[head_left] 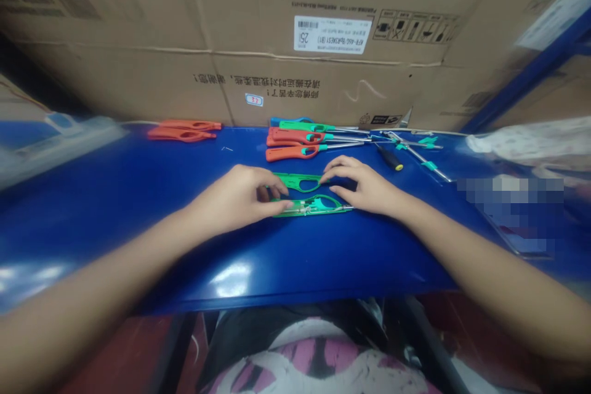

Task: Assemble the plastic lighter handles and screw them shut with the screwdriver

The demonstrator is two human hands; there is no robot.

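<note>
Two green halves of a gas lighter lie in front of me on the blue table. The farther one, a bare half-shell (pixel 302 181), has a finger loop. My left hand (pixel 247 194) has its fingers curled at the left end of this half-shell, and its thumb lies on the left end of the nearer half. My right hand (pixel 362 184) has its fingertips closed on the right end of the half-shell. The nearer lighter half (pixel 309 207) holds a clear fuel tank, a teal trigger and a metal tube pointing right. My fingers hide the left ends of both halves.
Assembled lighters (pixel 293 152) in red, green and blue lie behind my hands. Orange shell halves (pixel 182 132) sit at the far left. A screwdriver (pixel 390 159) and metal tubes with teal parts (pixel 429 165) lie right. A cardboard wall (pixel 258 24) backs the blue table (pixel 184 271).
</note>
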